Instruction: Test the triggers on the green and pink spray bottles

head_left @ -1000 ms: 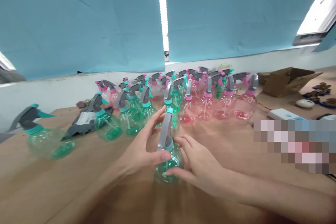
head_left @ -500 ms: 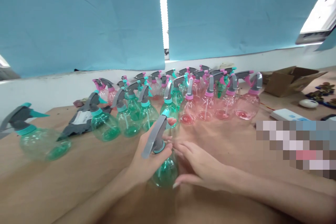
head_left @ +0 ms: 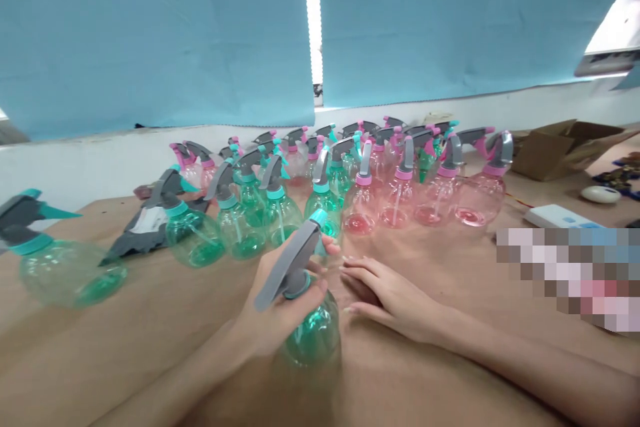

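Observation:
My left hand [head_left: 280,297] is wrapped round the neck of a green spray bottle [head_left: 314,333] with a grey and turquoise trigger head. That bottle stands close in front of me, its head tilted up toward the right. Just right of it, my right hand [head_left: 387,300] hovers or rests low over the table with its fingers apart, holding nothing; whether it touches the tabletop I cannot tell. Several green spray bottles [head_left: 240,230] stand beyond on the left, and several pink spray bottles [head_left: 395,200] beyond on the right. Another green spray bottle [head_left: 70,273] sits alone at far left.
A black plastic package [head_left: 143,230] lies behind the left-hand bottles. On the right are an opened cardboard box [head_left: 560,147], a white computer mouse [head_left: 600,195] and a white box [head_left: 557,217]. A blue curtain [head_left: 175,33] hangs behind the wooden table [head_left: 425,387].
My right hand has drawn away to the right from the bottle, and its thumb has moved up and in. My left hand keeps its grip on the bottle. The view has shifted slightly.

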The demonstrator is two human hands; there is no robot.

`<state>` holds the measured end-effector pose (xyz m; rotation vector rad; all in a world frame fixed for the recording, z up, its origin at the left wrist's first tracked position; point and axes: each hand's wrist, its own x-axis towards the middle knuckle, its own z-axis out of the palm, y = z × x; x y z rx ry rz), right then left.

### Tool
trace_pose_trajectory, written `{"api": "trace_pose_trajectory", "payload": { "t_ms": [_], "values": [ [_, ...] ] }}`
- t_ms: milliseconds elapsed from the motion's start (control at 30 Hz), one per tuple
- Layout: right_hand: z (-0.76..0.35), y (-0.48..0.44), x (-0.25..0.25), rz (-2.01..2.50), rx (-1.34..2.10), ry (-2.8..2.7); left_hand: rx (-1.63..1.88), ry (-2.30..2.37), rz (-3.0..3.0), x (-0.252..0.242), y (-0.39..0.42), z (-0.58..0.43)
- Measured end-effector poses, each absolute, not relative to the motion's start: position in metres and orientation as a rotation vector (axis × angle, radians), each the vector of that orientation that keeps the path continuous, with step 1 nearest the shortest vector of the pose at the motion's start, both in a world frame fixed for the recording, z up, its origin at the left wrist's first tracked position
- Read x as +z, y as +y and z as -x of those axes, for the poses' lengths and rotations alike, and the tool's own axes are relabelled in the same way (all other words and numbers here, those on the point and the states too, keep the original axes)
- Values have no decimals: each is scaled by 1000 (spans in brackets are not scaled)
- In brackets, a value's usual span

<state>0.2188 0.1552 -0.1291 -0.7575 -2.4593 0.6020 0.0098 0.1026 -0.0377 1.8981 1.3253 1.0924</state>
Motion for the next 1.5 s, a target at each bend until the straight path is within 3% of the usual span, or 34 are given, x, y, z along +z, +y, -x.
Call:
{"api": "trace_pose_trajectory", "payload": {
  "t_ms": [1500],
  "values": [
    [-220, 156, -130, 880, 612, -2515, 1079, 1111, -1867, -35, 102, -14]
  ]
}}
